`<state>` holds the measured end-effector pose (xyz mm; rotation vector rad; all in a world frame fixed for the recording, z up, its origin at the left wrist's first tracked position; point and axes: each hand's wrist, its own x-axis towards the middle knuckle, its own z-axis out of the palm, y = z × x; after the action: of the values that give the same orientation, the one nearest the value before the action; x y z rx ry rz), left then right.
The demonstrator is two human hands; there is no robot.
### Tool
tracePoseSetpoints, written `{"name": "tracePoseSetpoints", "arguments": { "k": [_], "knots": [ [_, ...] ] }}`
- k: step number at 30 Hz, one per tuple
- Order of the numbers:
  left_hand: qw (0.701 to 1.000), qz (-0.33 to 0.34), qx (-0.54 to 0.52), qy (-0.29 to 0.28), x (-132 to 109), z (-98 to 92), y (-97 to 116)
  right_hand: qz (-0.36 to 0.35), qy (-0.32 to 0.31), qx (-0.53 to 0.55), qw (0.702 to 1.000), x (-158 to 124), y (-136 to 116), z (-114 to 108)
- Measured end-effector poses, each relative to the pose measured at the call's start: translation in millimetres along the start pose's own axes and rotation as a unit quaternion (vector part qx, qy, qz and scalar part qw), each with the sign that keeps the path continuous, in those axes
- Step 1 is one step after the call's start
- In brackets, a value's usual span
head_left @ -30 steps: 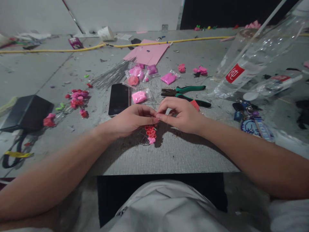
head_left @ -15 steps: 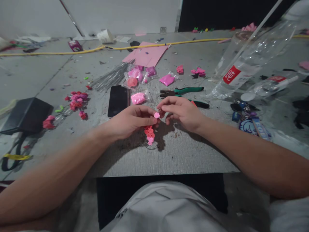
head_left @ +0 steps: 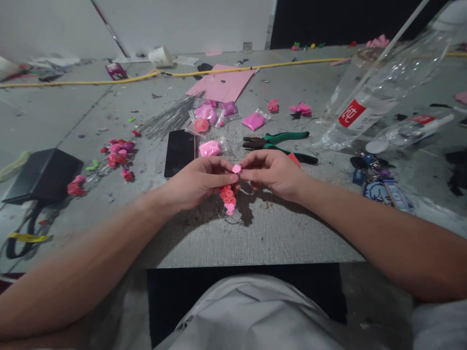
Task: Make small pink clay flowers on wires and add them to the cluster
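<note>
My left hand (head_left: 195,183) is closed around a strand of small red and pink clay flowers (head_left: 228,195) on thin wire. The strand's lower end hangs below the fingers, just above the tabletop, with fine wire loops around it. At the strand's top, a light pink flower (head_left: 237,168) shows between the fingertips of both hands. My right hand (head_left: 275,172) pinches at this pink flower from the right with thumb and index finger; the wire behind it is mostly hidden. Green-handled pliers (head_left: 268,141) lie just beyond my right hand. A dark phone (head_left: 179,153) lies beyond my left wrist.
Bags of pink clay (head_left: 210,148) and a bundle of thin wires (head_left: 171,116) lie behind the hands. Flower clusters (head_left: 118,151) and a black box (head_left: 42,175) are at left. A tall plastic bottle (head_left: 383,92) and keychains (head_left: 379,182) stand and lie at right.
My right hand has moved left, and its thumb and index finger have closed in at the pink flower. The strand in my left hand has shifted slightly.
</note>
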<state>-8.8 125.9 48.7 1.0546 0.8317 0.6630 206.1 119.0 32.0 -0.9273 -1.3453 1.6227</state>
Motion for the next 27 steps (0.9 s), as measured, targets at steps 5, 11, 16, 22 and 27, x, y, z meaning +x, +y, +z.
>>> {"name": "tracePoseSetpoints", "arguments": {
  "k": [5, 11, 16, 22, 27],
  "knots": [
    [1.0, 0.003, -0.011, 0.0, -2.5, 2.9, 0.7, -0.029, 0.034, -0.035, 0.998, -2.5, -2.8, 4.0],
    [0.999, 0.011, -0.027, 0.017, -1.6, 5.1, 1.0, -0.005, 0.032, -0.028, 0.999, -5.4, 0.0, 5.4],
    [1.0, 0.015, -0.013, 0.024, -1.4, 6.1, 1.3, -0.004, 0.031, -0.03, 0.999, -5.3, 0.3, 6.4],
    [1.0, 0.022, 0.006, 0.019, 0.0, 0.0, -2.2, -0.016, 0.019, -0.037, 0.999, -3.8, -0.2, 5.9],
    [1.0, 0.027, 0.008, 0.008, 0.4, -4.9, -1.3, -0.013, -0.007, -0.013, 1.0, -4.4, -1.3, 3.3]
  ]
}}
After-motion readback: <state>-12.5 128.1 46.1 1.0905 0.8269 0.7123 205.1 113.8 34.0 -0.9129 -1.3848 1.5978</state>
